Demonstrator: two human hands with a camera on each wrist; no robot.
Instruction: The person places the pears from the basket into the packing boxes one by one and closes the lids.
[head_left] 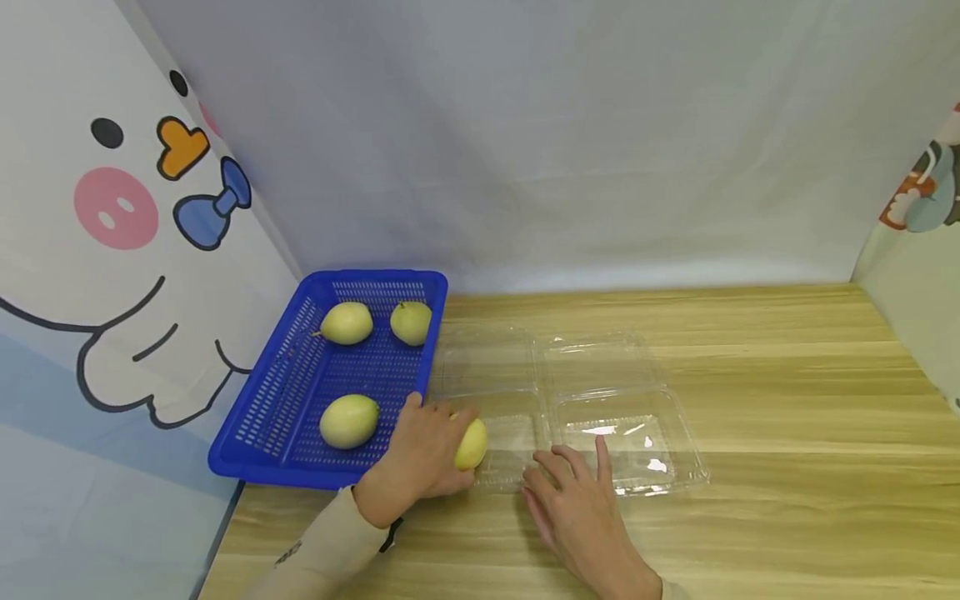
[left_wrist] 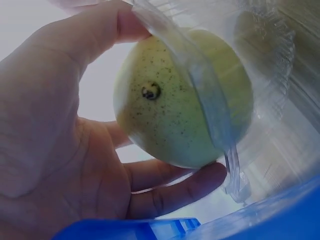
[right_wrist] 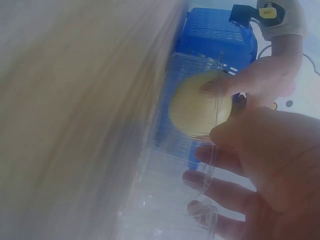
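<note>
**Left hand brings a pear to the clear tray beside the blue basket**

The left hand (head_left: 416,458) has its grip closed round a yellow-green pear (head_left: 471,444), thumb on one side and fingers underneath, as the left wrist view shows plainly. The pear sits at the near left compartment of the clear plastic tray (head_left: 678,433), against its rim, just beside the near right corner of the blue basket (head_left: 262,400). Whether the fruit already rests on the tray floor cannot be told.

The right hand (head_left: 581,504) lies flat with its fingers straight and spread, holding nothing, its fingertips (head_left: 602,447) pressing on the near edge of the tray.

The basket stands at the left edge of the wooden surface (head_left: 787,392), touching the tray's left side. Three more pears lie in it: two side by side at the far end (head_left: 347,323) (head_left: 411,322) and one near the front (head_left: 348,421). A cartoon-printed cloth (head_left: 112,250) hangs to the left.
</note>
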